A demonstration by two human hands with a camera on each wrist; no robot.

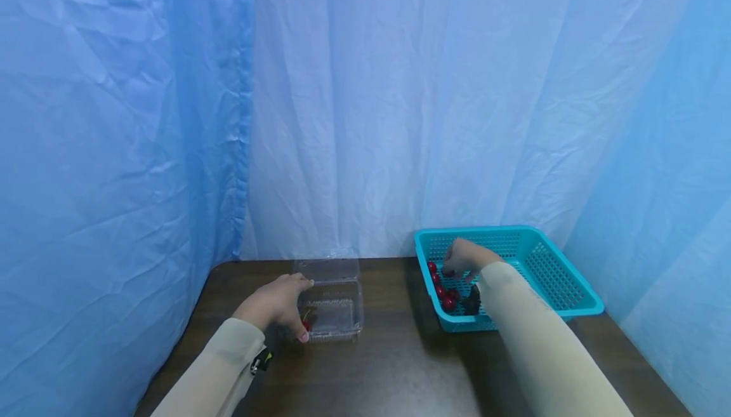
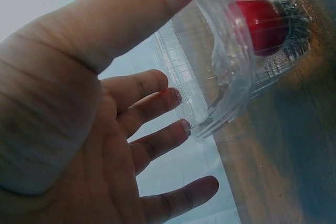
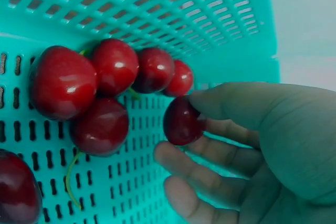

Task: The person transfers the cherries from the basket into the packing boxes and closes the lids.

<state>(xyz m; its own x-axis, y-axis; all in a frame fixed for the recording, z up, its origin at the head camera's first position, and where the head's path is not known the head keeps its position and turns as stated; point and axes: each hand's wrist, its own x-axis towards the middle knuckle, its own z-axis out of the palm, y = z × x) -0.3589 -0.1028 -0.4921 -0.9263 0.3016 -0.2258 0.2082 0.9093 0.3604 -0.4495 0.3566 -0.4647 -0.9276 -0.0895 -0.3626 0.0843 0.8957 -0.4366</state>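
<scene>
we see the right hand [image 3: 226, 145] at the right of its wrist view, grasping a cherry [image 3: 181, 121] between thumb and fingers. this cherry is deep maroon, almost black at its lower side, rounded, smooth and glossy. it is inside the basket [image 1: 571, 308], which is teal, pierced with slots and set at the right of the head view.

near it, at the upper left of the right wrist view, we see five more cherries [image 3: 65, 82] clustered along the wall. the leftmost looks largest and bright red with a white glint; the lowest of them is darker, and a thin green stem [image 3: 69, 182] hangs just below it. another very dark one is cut off at the lower left.

our left hand [image 1: 276, 303], left of centre in the head view, is not clenched: its fingers are spread and loosely bent at the left edge of the clear box [image 1: 337, 328]. the lid [image 1: 330, 270] is folded back. inside, at the left, lies one red cherry [image 2: 261, 23], shiny through the plastic.
</scene>
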